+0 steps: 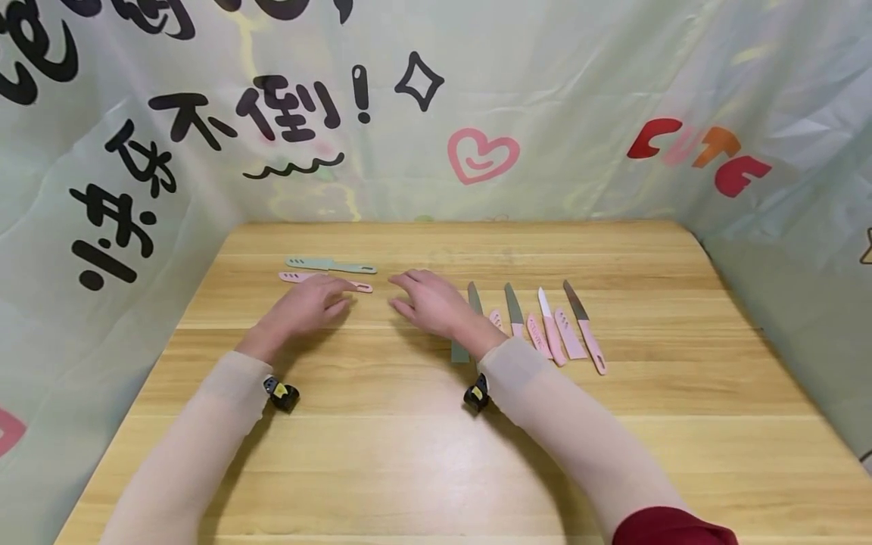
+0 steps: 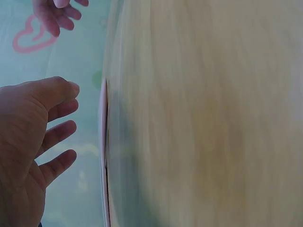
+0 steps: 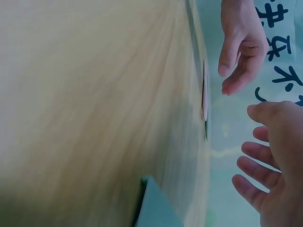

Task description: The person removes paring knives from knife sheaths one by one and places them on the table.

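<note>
My left hand (image 1: 306, 306) hovers with loosely bent fingers over a pink sheathed knife (image 1: 293, 277), hiding its middle. Just behind that lies a green sheathed knife (image 1: 309, 263), parallel to it. My right hand (image 1: 436, 303) is held a little to the right, palm toward the left hand, its fingers relaxed with nothing in them. In the left wrist view, the left hand (image 2: 23, 123) has spread fingers and holds nothing; the pink knife (image 2: 103, 123) shows edge-on beside it. A green sheath (image 3: 156, 208) stands out at the bottom of the right wrist view.
Right of my right forearm lie several unsheathed knives, among them one with a white blade (image 1: 543, 303) and one with a dark blade (image 1: 576, 300). Pink sheaths (image 1: 569, 334) lie between them. My right wrist partly covers the nearest ones. A printed curtain (image 1: 545, 91) hangs behind the wooden table (image 1: 381, 454).
</note>
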`<state>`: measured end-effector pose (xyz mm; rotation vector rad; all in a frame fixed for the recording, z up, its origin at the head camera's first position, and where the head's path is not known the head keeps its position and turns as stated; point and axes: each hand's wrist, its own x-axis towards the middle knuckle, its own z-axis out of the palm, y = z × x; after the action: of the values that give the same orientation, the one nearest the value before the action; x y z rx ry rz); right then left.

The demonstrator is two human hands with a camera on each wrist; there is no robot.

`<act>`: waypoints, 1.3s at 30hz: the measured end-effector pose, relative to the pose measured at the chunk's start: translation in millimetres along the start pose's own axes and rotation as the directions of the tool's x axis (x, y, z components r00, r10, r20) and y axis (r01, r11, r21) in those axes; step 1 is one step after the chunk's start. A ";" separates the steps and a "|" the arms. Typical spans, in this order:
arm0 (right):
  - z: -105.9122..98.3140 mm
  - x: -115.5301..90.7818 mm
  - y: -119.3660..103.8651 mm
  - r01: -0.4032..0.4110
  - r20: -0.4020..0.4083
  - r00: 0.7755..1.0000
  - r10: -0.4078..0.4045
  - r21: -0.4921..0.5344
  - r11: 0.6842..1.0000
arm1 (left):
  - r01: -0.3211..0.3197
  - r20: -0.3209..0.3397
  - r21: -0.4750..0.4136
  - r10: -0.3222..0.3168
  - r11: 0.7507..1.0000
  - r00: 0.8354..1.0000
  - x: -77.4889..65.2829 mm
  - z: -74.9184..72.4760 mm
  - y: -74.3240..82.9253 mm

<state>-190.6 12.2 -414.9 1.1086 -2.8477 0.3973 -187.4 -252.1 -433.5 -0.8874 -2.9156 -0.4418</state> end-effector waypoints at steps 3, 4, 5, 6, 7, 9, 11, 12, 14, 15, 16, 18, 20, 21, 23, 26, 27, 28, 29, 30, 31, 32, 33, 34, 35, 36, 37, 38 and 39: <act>2.8 9.7 -2.4 -0.008 -0.002 1.000 0.008 0.000 1.000 | 0.033 -0.011 0.003 -0.033 0.999 0.999 -3.2 -2.8 -8.7; 3.8 12.8 -2.9 -0.011 -0.005 1.000 0.011 0.001 1.000 | 0.043 -0.012 0.009 -0.043 0.999 0.999 -4.1 -4.1 -11.1; 4.5 15.7 -3.3 -0.017 -0.004 1.000 0.017 0.003 1.000 | 0.055 -0.008 0.010 -0.055 0.998 0.998 -4.8 -5.2 -13.6; 5.4 18.5 -3.5 -0.025 -0.003 1.000 0.025 0.007 1.000 | 0.071 -0.002 0.012 -0.071 0.997 0.997 -5.5 -6.2 -15.9; 6.2 21.4 -3.9 -0.033 -0.001 0.999 0.033 0.013 0.999 | 0.087 0.005 0.013 -0.087 0.996 0.996 -6.1 -7.0 -18.1; 8.1 27.4 -4.4 -0.048 0.008 0.999 0.047 0.024 0.999 | 0.127 0.018 0.010 -0.127 0.992 0.992 -7.6 -8.2 -23.0; 11.1 33.4 -5.2 -0.063 0.030 0.998 0.062 0.028 0.998 | 0.165 0.030 0.003 -0.165 0.986 0.986 -9.2 -8.6 -28.4; 13.0 36.6 -5.6 -0.069 0.038 0.997 0.068 0.030 0.997 | 0.181 0.030 0.000 -0.181 0.983 0.983 -10.2 -8.6 -31.3; 17.5 42.6 -6.7 -0.080 0.054 0.995 0.078 0.035 0.996 | 0.207 0.033 -0.010 -0.207 0.978 0.978 -12.0 -7.9 -37.3; 20.2 45.5 -7.4 -0.083 0.060 0.995 0.081 0.034 0.996 | 0.217 0.032 -0.016 -0.216 0.976 0.976 -12.9 -7.6 -40.2; 22.7 48.2 -8.5 -0.086 0.066 0.994 0.083 0.036 0.996 | 0.225 0.030 -0.020 -0.225 0.974 0.974 -13.8 -7.2 -43.0; 27.4 53.5 -11.3 -0.089 0.069 0.994 0.086 0.039 0.995 | 0.241 0.025 -0.031 -0.240 0.970 0.970 -15.1 -7.5 -47.3; 32.1 58.5 -14.9 -0.087 0.072 0.994 0.084 0.039 0.995 | 0.256 0.031 -0.049 -0.255 0.965 0.967 -15.8 -8.6 -50.6; 34.2 61.0 -17.1 -0.082 0.073 0.994 0.080 0.036 0.996 | 0.269 0.036 -0.057 -0.268 0.961 0.963 -16.2 -9.4 -52.5; 37.8 66.0 -21.4 -0.069 0.072 0.995 0.067 0.029 0.997 | 0.297 0.047 -0.074 -0.294 0.952 0.955 -16.1 -11.2 -55.9; 42.3 72.9 -26.3 -0.051 0.067 0.996 0.051 -0.003 0.999 | 0.328 0.063 -0.087 -0.323 0.941 0.944 -14.5 -13.0 -62.2; 43.0 74.7 -27.6 -0.051 0.067 0.996 0.052 -0.018 0.999 | 0.334 0.068 -0.088 -0.329 0.938 0.942 -13.5 -13.5 -64.1; 43.4 76.4 -28.7 -0.054 0.066 0.996 0.056 -0.033 0.998 | 0.336 0.072 -0.083 -0.331 0.938 0.941 -12.4 -13.7 -65.7; 43.7 77.6 -29.6 -0.064 0.069 0.995 0.067 -0.046 0.997 | 0.334 0.078 -0.074 -0.328 0.940 0.941 -11.2 -13.7 -67.4; 43.9 78.8 -30.4 -0.075 0.071 0.994 0.079 -0.058 0.996 | 0.333 0.085 -0.069 -0.327 0.940 0.941 -9.9 -13.3 -69.1; 43.9 79.7 -31.2 -0.088 0.076 0.993 0.093 -0.064 0.994 | 0.335 0.095 -0.066 -0.328 0.940 0.940 -8.8 -12.9 -70.2; 44.1 80.5 -31.8 -0.101 0.082 0.991 0.106 -0.070 0.992 | 0.333 0.104 -0.059 -0.326 0.941 0.940 -7.8 -12.2 -71.3; 44.2 81.2 -32.5 -0.113 0.089 0.989 0.119 -0.072 0.991 | 0.332 0.112 -0.053 -0.325 0.942 0.939 -6.9 -11.4 -72.4; 44.5 81.8 -33.1 -0.122 0.096 0.987 0.130 -0.078 0.989 | 0.329 0.119 -0.047 -0.321 0.943 0.939 -6.2 -10.6 -73.1; 45.1 82.2 -33.5 -0.130 0.103 0.985 0.138 -0.081 0.988 | 0.325 0.121 -0.042 -0.318 0.945 0.940 -5.6 -9.7 -74.0; 45.9 82.7 -34.0 -0.137 0.106 0.984 0.145 -0.084 0.987 | 0.323 0.126 -0.038 -0.316 0.946 0.940 -5.1 -9.2 -74.3; 46.7 83.1 -34.4 -0.141 0.107 0.983 0.150 -0.088 0.986 | 0.320 0.127 -0.034 -0.313 0.947 0.941 -4.8 -8.9 -74.3; 47.6 83.4 -34.9 -0.144 0.106 0.982 0.153 -0.092 0.985 | 0.317 0.125 -0.026 -0.312 0.948 0.942 -4.6 -8.5 -74.6; 49.0 83.7 -35.0 -0.145 0.099 0.983 0.154 -0.093 0.985 | 0.317 0.126 -0.022 -0.312 0.948 0.942 -4.6 -8.2 -74.8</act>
<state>-227.2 -80.3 -442.2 0.9307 -3.0200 0.2278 -225.2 -316.3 -445.3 -0.4623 -3.1836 -0.4849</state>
